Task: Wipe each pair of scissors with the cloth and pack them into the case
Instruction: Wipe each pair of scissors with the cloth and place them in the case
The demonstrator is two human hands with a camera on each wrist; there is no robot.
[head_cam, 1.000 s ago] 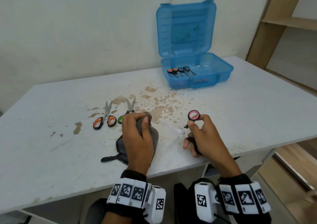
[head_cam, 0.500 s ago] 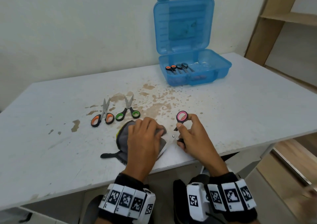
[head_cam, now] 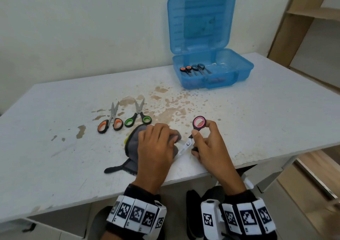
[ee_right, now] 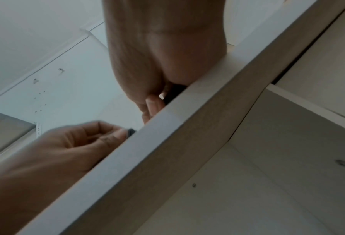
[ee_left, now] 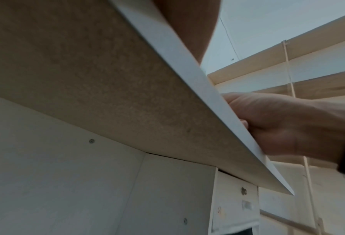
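Observation:
My right hand (head_cam: 204, 144) grips the handles of the pink-handled scissors (head_cam: 199, 123), their blades spread open and pointing left near the table's front edge. My left hand (head_cam: 156, 146) grips the grey cloth (head_cam: 133, 144), folded around one blade. The orange-handled scissors (head_cam: 110, 124) and green-handled scissors (head_cam: 138, 118) lie on the table to the left. The open blue case (head_cam: 244, 70) stands at the back with two pairs of scissors (head_cam: 195, 69) inside. Both wrist views look up from under the table edge, showing my right hand (ee_left: 284, 125) and my left hand (ee_right: 71, 143) only partly.
The white table (head_cam: 266, 114) carries brown stains (head_cam: 169, 109) in its middle. A wooden shelf unit (head_cam: 312, 19) stands at the right, beyond the table. The cloth's black strap (head_cam: 114, 169) trails toward the front edge.
My left hand with the cloth has moved right onto a blade of the pink-handled scissors. My right hand has shifted slightly left and toward the table edge.

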